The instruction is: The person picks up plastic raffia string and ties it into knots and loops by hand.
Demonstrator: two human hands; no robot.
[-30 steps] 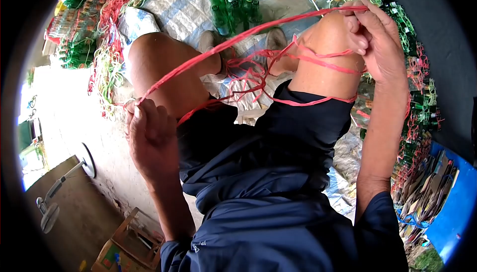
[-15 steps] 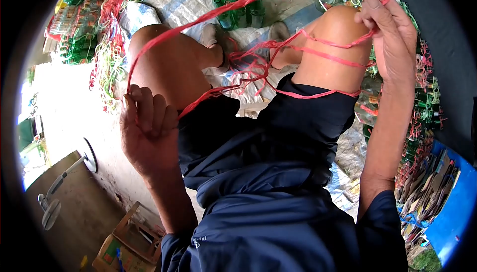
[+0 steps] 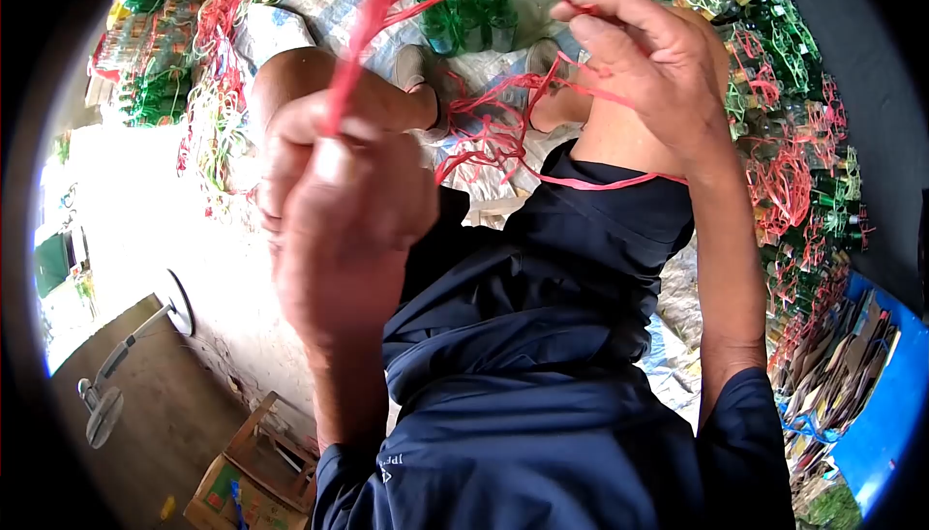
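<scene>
A red plastic string (image 3: 373, 27) rises from my left hand (image 3: 344, 191), which is closed on it and blurred, above the knee on the left. It arcs across to my right hand (image 3: 644, 60), whose thumb and fingers pinch it above the other knee. More strands of red string hang in a loose, knotted tangle (image 3: 498, 143) between my legs, and one runs over the dark shorts (image 3: 600, 220). My right palm partly hides the strands behind it.
Green bottles (image 3: 469, 12) stand on the sheet-covered floor beyond my shoes (image 3: 414, 67). Bottles tied with string (image 3: 803, 143) are stacked at the right, beside flattened cardboard (image 3: 842, 361). Loose string (image 3: 218, 94) hangs at the left; a wooden chair (image 3: 256, 453) is lower left.
My left hand has moved up and right, nearer the camera, with the string. My right hand has shifted left over the knee, and the loop between them has become smaller.
</scene>
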